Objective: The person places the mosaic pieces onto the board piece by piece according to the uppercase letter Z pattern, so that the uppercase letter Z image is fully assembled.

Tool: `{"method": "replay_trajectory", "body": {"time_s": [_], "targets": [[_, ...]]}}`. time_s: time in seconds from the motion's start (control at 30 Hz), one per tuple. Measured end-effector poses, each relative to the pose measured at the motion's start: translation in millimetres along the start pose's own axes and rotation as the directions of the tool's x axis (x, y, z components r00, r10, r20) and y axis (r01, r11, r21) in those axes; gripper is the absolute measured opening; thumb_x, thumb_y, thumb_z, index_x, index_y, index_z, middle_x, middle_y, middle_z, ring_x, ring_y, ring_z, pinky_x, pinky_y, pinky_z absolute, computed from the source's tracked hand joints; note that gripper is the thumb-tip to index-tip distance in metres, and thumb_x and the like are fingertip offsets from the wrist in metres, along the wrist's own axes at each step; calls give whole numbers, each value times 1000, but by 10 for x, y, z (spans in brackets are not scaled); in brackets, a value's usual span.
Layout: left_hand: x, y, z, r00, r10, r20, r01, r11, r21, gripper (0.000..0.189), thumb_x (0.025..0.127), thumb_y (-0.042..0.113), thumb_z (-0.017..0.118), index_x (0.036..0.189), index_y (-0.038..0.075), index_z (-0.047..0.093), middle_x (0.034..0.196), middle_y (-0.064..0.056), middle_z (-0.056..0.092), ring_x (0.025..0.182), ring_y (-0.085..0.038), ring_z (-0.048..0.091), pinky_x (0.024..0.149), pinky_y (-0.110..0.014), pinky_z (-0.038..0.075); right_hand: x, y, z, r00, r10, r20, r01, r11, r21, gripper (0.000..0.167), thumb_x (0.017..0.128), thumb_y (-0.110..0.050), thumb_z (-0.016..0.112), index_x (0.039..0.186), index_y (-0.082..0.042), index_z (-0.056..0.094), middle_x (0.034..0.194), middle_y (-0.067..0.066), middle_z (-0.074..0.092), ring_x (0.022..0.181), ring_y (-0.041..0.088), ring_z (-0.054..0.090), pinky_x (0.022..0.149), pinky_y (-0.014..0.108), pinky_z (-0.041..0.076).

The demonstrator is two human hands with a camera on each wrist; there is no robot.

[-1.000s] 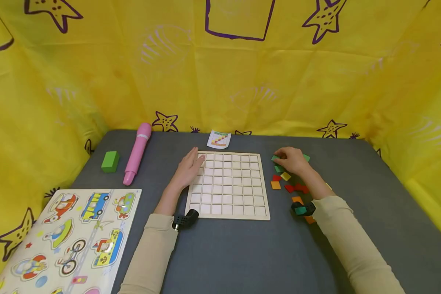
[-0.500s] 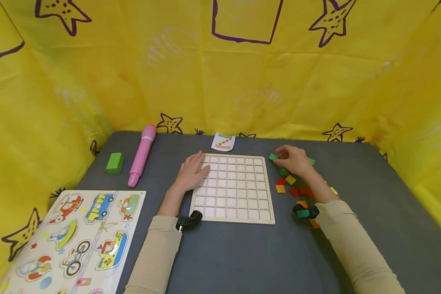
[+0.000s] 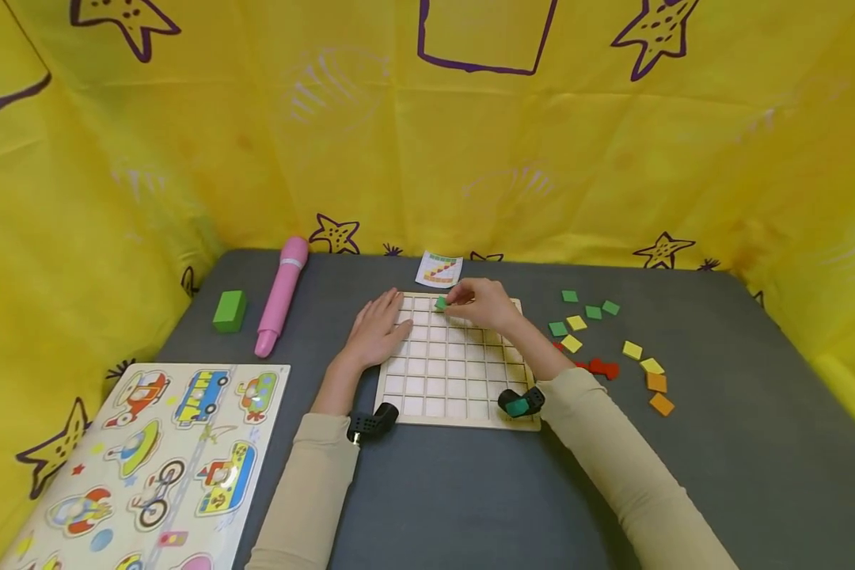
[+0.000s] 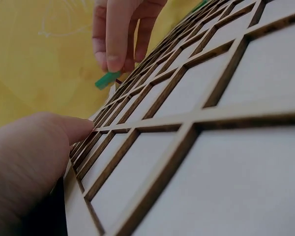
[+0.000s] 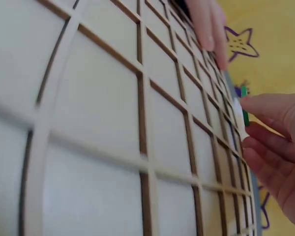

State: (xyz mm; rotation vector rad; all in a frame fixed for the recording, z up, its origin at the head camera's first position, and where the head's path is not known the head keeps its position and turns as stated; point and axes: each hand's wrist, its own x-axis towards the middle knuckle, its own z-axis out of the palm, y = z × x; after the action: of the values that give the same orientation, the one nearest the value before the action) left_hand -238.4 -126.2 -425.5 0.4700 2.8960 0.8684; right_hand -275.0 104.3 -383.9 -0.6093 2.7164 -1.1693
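A wooden grid board (image 3: 436, 368) with white square cells lies on the dark table. My left hand (image 3: 379, 328) rests with fingers extended on the board's left edge; its thumb (image 4: 77, 129) lies along the frame in the left wrist view. Over the board's top row, my right hand (image 3: 486, 304) pinches a green square tile (image 3: 441, 303) between thumb and fingertips. The tile (image 4: 107, 80) is tilted just above the cells in the left wrist view, and shows edge-on as a green tile (image 5: 245, 105) in the right wrist view.
Loose green tiles (image 3: 594, 313), yellow tiles (image 3: 632, 350), red tiles (image 3: 598, 366) and orange tiles (image 3: 656, 382) lie right of the board. A pattern card (image 3: 438, 270) lies behind it. Leftward are a pink microphone-like toy (image 3: 282, 297), a green block (image 3: 229, 311) and a picture puzzle (image 3: 178, 467).
My right hand has picked up a green tile from the pile on the right and carried it left over the board's top row. My left hand stays on the board's left edge.
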Motion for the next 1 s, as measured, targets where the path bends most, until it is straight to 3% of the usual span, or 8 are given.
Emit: {"method": "replay_trajectory", "body": {"time_s": [0.23,0.37,0.5,0.7,0.83,1.0], "targets": [[-7,16,1,1000,-13,-18,13,999,-37,61,104,35,39,155,4,24,159,-17,19,146,-34,15,117,-52,8,184,-92,224,991,-135,20,136,985,-108,10,89,-11,71,97,-5,71,96,6,70,93,22,64,84,35,53],[-35,17,-3,999,-24,-38,20,996,-89,58,104,33,39,153,5,29,155,-18,23,143,-36,17,116,-54,11,221,-97,279,987,-158,40,163,973,-162,10,91,-12,70,99,-7,72,100,6,70,96,21,64,88,35,51],[-51,19,-16,997,-21,-69,12,992,-123,55,103,30,40,151,3,35,152,-20,27,141,-37,20,114,-55,13,224,-86,305,986,-161,45,167,972,-166,10,92,-12,67,99,-9,74,103,5,69,99,21,63,90,36,50],[-47,8,-23,995,-21,-99,7,991,-136,51,104,26,42,148,2,39,151,-20,31,140,-38,23,113,-56,17,178,-45,278,969,-243,52,247,960,-134,18,96,-11,62,106,-6,75,116,10,68,114,26,59,97,40,48],[-40,-7,-18,994,10,-104,-23,992,-126,51,103,23,43,148,-1,39,151,-21,32,140,-39,25,114,-56,17,85,45,154,981,-196,8,196,977,-82,21,98,-12,59,110,-5,74,122,11,66,118,29,57,95,40,50],[-45,-34,-17,993,36,-114,-52,988,-145,50,101,18,43,147,-3,39,152,-22,33,142,-37,26,116,-54,14,-83,285,-177,997,-45,-61,38,994,-102,21,99,-11,56,111,-5,72,116,13,65,105,29,62,88,43,52]]}}
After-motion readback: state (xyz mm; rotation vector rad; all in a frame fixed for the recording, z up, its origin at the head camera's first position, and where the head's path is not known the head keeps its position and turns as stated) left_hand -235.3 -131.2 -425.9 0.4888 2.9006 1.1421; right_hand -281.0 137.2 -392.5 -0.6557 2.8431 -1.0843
